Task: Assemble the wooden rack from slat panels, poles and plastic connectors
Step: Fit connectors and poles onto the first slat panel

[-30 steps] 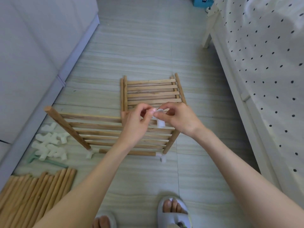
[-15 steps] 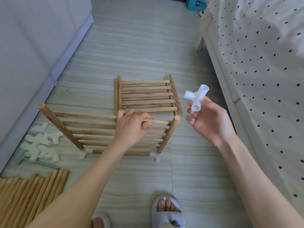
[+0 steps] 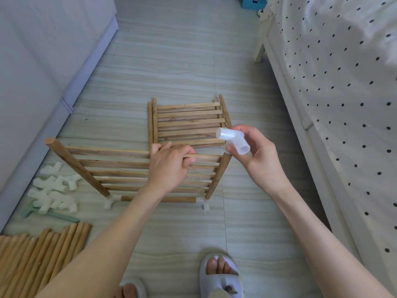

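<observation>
Soft, even daylight is filling the room, bright but without glare. The pale floor (image 3: pixel 171 67) is showing only faint shadows: a dim one beside the bed frame (image 3: pixel 285 87) and under the standing slat panel (image 3: pixel 120 168). A broad grey shadow is falling across the dotted bedsheet (image 3: pixel 343 61) at the upper right. The wide-angle lens is bending straight lines near the edges. The white connectors (image 3: pixel 53 190) at the left are looking slightly smeared and overexposed.
</observation>
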Available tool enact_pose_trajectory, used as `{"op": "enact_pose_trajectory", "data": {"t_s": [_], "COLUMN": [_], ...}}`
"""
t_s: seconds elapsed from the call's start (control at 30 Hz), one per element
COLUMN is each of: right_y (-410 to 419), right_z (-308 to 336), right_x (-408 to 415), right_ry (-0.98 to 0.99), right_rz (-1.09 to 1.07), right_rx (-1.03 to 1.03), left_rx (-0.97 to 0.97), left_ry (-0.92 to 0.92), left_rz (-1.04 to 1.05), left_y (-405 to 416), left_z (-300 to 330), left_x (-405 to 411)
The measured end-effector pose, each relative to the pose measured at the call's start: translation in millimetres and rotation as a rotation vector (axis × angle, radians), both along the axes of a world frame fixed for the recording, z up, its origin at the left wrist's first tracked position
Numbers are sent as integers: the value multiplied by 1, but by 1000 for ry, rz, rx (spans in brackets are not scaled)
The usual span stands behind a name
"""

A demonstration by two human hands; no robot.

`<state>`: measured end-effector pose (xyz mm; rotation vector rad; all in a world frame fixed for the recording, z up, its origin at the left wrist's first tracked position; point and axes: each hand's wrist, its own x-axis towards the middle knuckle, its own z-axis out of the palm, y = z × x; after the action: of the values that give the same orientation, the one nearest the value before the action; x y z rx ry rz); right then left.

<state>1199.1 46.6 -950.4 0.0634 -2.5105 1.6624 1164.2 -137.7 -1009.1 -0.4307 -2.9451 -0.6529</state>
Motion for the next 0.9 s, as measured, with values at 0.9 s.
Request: {"op": "enact_pose_trajectory", "data": {"t_s": [0.9], "right_y": [0], "right_z": [-30], "right_x": [4], "right_ry": [88], "right_rz": [-1], "right_rx": [296], "left_rx": [-1], "left_ry": [11], "left_rz": [10], "left_y": [0], "left_z": [-3], "left_x": [-1]}}
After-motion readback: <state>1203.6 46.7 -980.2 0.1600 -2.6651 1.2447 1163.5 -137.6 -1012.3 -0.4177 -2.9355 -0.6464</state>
